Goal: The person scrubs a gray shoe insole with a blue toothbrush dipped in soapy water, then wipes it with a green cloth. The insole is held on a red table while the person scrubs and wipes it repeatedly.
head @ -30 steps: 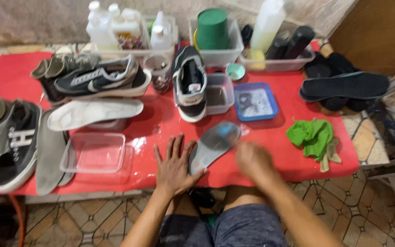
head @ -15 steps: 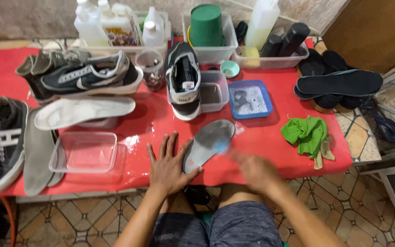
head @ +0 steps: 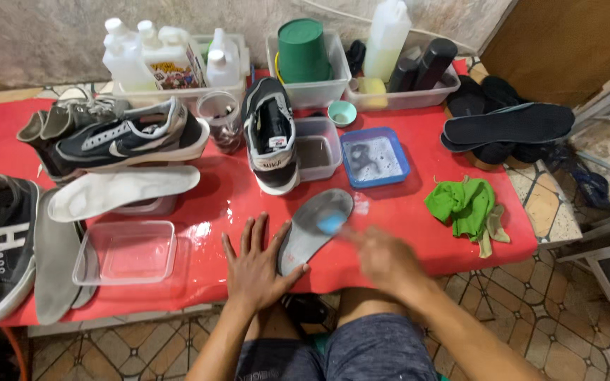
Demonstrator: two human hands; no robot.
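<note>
Left hand (head: 257, 268) stays flat, fingers spread, pinning the grey insole (head: 313, 229) to the red surface (head: 418, 204); blurred right hand (head: 383, 255) has swung back beside it, grip unclear, so scrubbing likely continues.

left hand (head: 254, 267): bare, palm down, flat; fingers spread, pointing away from body; thumb out toward the right side
left forearm: bare, comes up from bottom of frame, angled slightly right, wrist straight
left grip: nothing clasped, hand open and pressed flat
right hand (head: 384, 258): bare, motion-blurred, back of hand up; fingers curled loosely, reaching forward and left
right forearm: bare, enters from bottom right, runs diagonally up-left, wrist roughly in line with arm
right grip: cannot tell, blur hides the fingers
hands relation: near each other, not touching, left slightly farther forward
legs: knees below both hands, dark blue shorts
</note>
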